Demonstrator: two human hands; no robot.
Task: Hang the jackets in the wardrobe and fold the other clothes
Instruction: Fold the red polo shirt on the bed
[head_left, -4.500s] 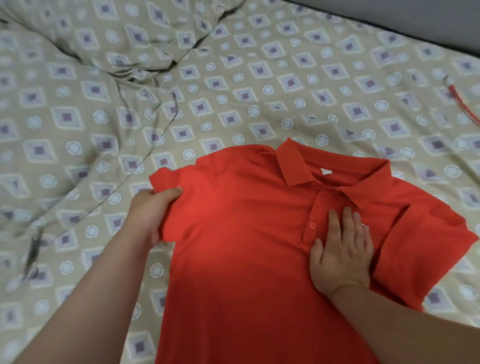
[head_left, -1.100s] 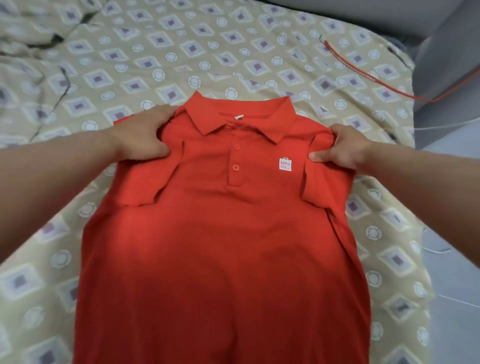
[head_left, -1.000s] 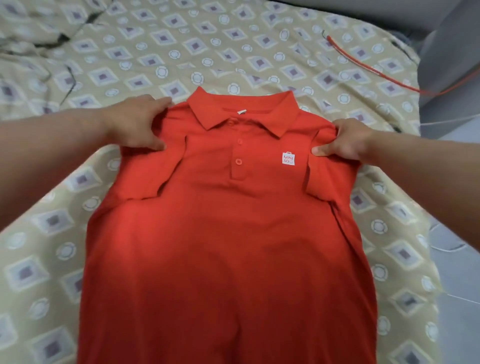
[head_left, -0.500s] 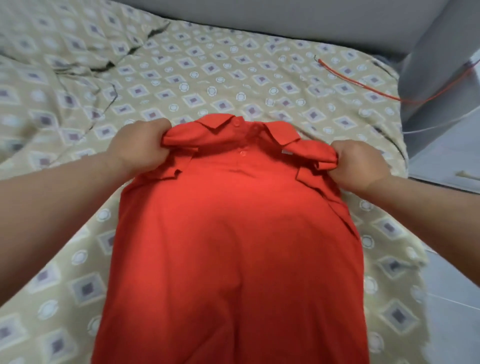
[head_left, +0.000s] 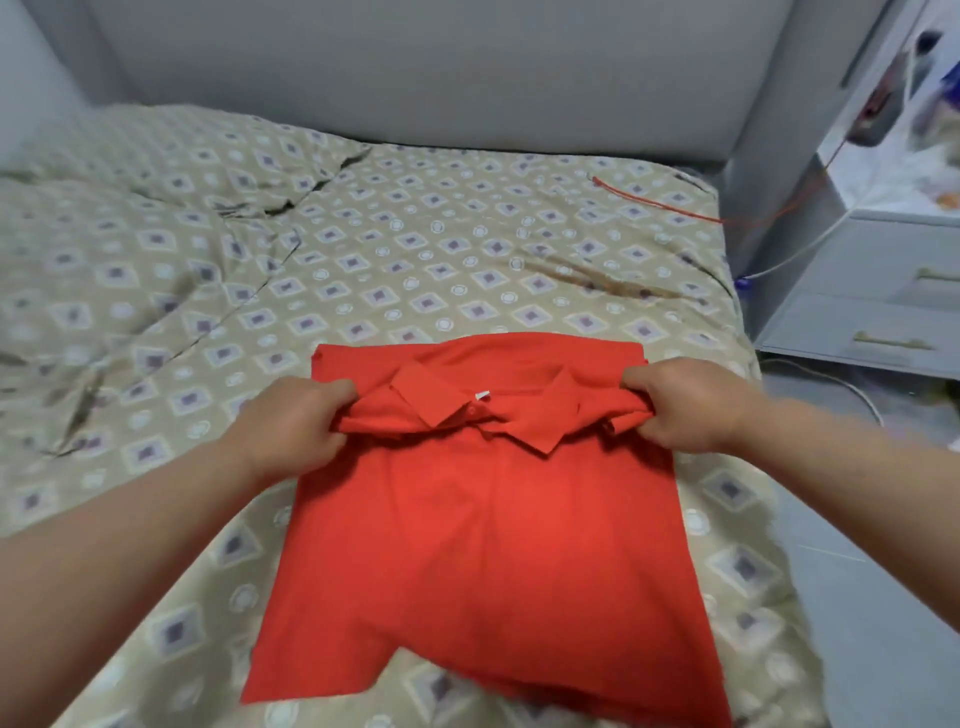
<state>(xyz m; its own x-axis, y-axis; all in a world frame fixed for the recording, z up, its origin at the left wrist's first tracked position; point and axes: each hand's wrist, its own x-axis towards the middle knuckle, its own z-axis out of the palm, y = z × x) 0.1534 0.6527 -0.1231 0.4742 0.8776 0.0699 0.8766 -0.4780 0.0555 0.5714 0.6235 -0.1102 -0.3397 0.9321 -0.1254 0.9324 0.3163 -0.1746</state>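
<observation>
Fabric beside the collar is clamped in the left grip (head_left: 291, 431) and right grip (head_left: 691, 410). The red polo shirt (head_left: 483, 561) lies half-folded on the patterned bed (head_left: 415, 260). A grey headboard (head_left: 415, 67) stands behind and white drawers (head_left: 872, 291) to the right. The shelf clutter (head_left: 930, 104) is blurred, and the shirt's near corner is cut off.

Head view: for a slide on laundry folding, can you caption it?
Left hand and right hand grip the collar end of a red polo shirt, mid-fold on a patterned bedsheet.

You can't read any text here; the little white tag (head_left: 482, 396) inside the red polo shirt (head_left: 483, 545) is too small.
</observation>
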